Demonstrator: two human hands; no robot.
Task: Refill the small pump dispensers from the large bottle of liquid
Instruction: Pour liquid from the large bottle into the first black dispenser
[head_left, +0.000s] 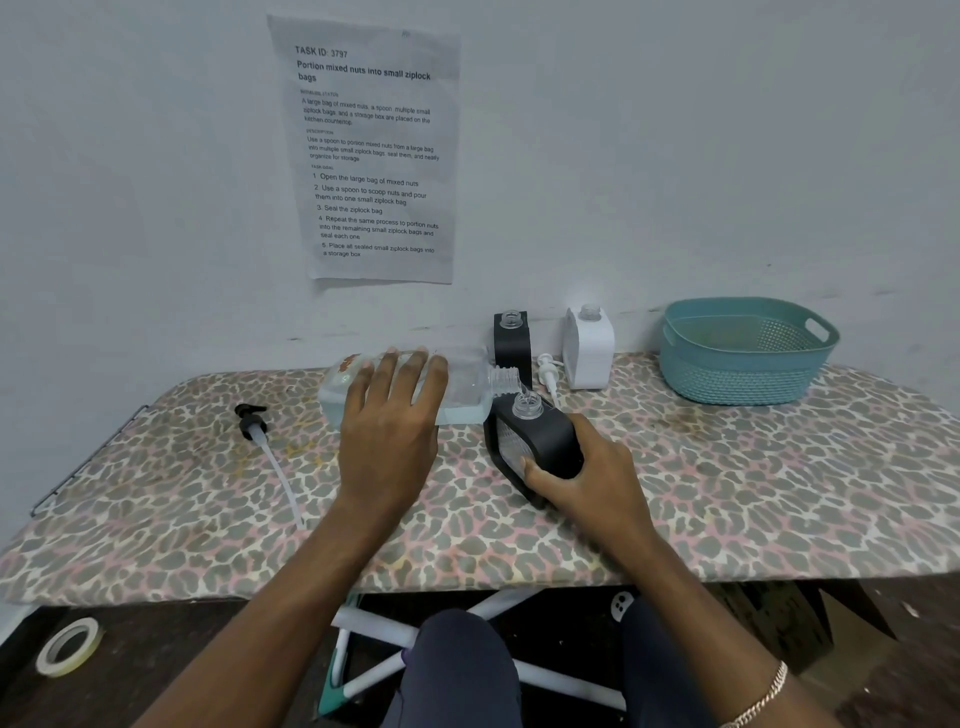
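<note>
head view, centre of the frame: your left hand (389, 421) lies over the large bottle (467, 384), fingers curled across its upper side, holding it tipped nearly flat. pale bluish liquid pools along the bottle's lower side. its open mouth points toward the right of the frame and sits just above the uncapped neck of the black dispenser (550, 436). whether liquid is running between them is too small to tell.

your right hand (587, 483) grips that black dispenser from its lower end, thumb on the clear front panel and fingers round the back. the dispenser leans with its neck up toward the bottle's mouth, its base down on the leopard-print tabletop (727, 493).

behind them, against the wall, a second black dispenser (514, 348) and a white dispenser (589, 353) stand upright, both with open necks. a white pump (548, 371) lies on the tabletop between those two. at the left of the tabletop a black pump (252, 421) lies with its long tube trailing toward you. a teal basket (737, 379) sits at the right rear. a printed sheet (374, 150) hangs on the wall above, and a roll of tape (70, 647) lies on the floor at lower left.
</note>
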